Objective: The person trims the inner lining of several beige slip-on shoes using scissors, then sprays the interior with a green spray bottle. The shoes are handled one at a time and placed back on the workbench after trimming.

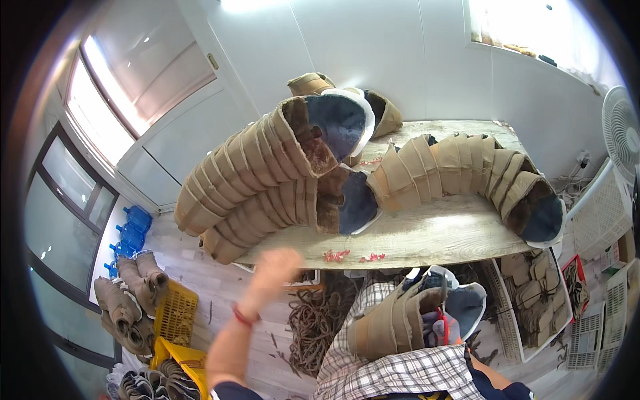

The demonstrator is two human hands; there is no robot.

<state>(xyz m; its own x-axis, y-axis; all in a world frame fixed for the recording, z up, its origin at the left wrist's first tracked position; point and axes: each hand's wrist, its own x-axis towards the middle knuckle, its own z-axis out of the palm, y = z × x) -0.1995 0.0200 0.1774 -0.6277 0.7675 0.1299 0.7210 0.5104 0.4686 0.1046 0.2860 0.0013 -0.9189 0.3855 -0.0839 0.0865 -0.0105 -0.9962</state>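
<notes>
A short nested stack of tan shoe uppers (387, 328) with blue-grey lining and white edges rests on my lap, over a checked apron (420, 370). My right hand (441, 328), in what looks like a grey and red glove, grips it at its opening; part of the hand is hidden. My left hand (279, 268) is raised by the table's front edge, a red band at its wrist. Motion smears its fingers. Above it on the table, long stacks of uppers (243, 163) lie one on another, and a curved stack (460, 163) lies to the right.
The worn wooden table (427, 230) stands against a white wall. Brown cords (317, 327) are heaped below. Yellow crates (177, 310) and more uppers (123, 307) sit at left, near blue water bottles (133, 230). A white crate of pieces (533, 293) and a fan (620, 127) are at right.
</notes>
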